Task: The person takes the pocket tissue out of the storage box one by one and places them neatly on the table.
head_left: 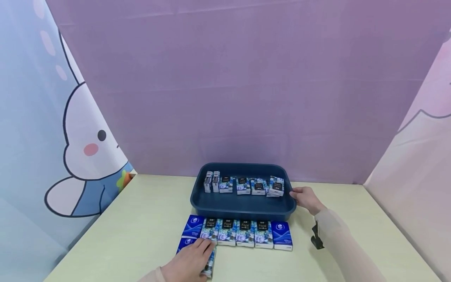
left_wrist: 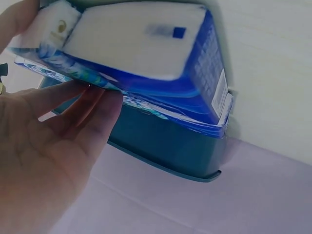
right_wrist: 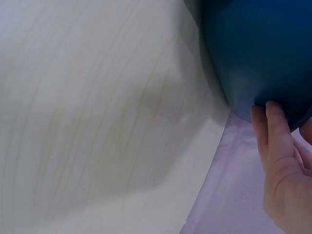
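Observation:
My left hand [head_left: 190, 260] lies over the front row of tissue packs. It grips a small floral tissue pack [head_left: 210, 263] by its two ends, the thumb at the near end and the fingers at the far end. A blue tissue pack [head_left: 185, 243] lies beside it on the left, partly hidden by the hand. In the left wrist view, a blue pack [left_wrist: 136, 39] fills the top beside the fingers. My right hand [head_left: 306, 197] holds the dark blue tray [head_left: 243, 209] at its right side. In the right wrist view, its fingers [right_wrist: 278, 131] lie against the tray's outer wall.
Several floral packs [head_left: 243, 186] stand or lie inside the tray. A row of floral packs [head_left: 244, 234] lies along its front, with a blue pack [head_left: 282, 235] at the right end and another blue pack [head_left: 193, 226] at the left. A purple cloth [head_left: 246, 98] hangs behind the table.

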`<state>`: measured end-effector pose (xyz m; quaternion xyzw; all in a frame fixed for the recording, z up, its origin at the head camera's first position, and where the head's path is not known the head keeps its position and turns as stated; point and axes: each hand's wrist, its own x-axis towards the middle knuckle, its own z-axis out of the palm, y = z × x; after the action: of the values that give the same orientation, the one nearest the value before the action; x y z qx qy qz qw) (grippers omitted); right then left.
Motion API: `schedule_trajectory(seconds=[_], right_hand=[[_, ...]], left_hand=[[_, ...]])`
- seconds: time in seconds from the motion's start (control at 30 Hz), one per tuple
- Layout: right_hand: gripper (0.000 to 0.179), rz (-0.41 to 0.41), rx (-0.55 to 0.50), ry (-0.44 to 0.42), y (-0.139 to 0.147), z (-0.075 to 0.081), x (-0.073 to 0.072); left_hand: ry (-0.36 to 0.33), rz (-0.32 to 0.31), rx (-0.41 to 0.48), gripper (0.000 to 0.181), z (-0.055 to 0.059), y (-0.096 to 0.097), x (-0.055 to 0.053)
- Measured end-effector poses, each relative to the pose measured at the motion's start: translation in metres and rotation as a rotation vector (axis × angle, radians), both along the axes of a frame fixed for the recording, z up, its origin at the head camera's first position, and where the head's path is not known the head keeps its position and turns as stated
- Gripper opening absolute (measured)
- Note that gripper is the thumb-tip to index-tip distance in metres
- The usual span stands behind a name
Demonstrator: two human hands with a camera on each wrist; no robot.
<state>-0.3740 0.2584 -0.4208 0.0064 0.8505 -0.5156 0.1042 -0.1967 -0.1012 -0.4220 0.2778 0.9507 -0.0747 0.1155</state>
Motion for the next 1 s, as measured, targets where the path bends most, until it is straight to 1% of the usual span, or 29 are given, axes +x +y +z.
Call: schedule_trajectory(seconds=[0.17, 0.43, 0.73, 0.9, 1.0], right_hand=[[0.04, -0.005, 0.0, 0.003, 0.0002, -0.0001, 0.0011], [0.041, 0.002, 0.001, 0.002, 0.0001, -0.0009, 0.0004], [0.042, -0.002, -0.004, 0.001, 0.0002, -0.0011, -0.0004], [0.042, -0.002, 0.001, -0.008, 0.0008, -0.002, -0.0009], [0.041, -0.002, 0.009, -0.007, 0.0004, -0.0027, -0.0017]], left_hand=[[0.019, 0.009, -0.005, 0.069, 0.0002, 0.0018, -0.0003], [0.026, 0.032, -0.006, 0.066, 0.0001, 0.0031, -0.0019], [0.045, 0.02, -0.009, 0.067, 0.0011, 0.0026, -0.0028], [0.039, 0.02, 0.001, 0.067, 0.0003, 0.0027, -0.0043], [0.028, 0.031, 0.006, 0.068, 0.0008, 0.0027, -0.0059]])
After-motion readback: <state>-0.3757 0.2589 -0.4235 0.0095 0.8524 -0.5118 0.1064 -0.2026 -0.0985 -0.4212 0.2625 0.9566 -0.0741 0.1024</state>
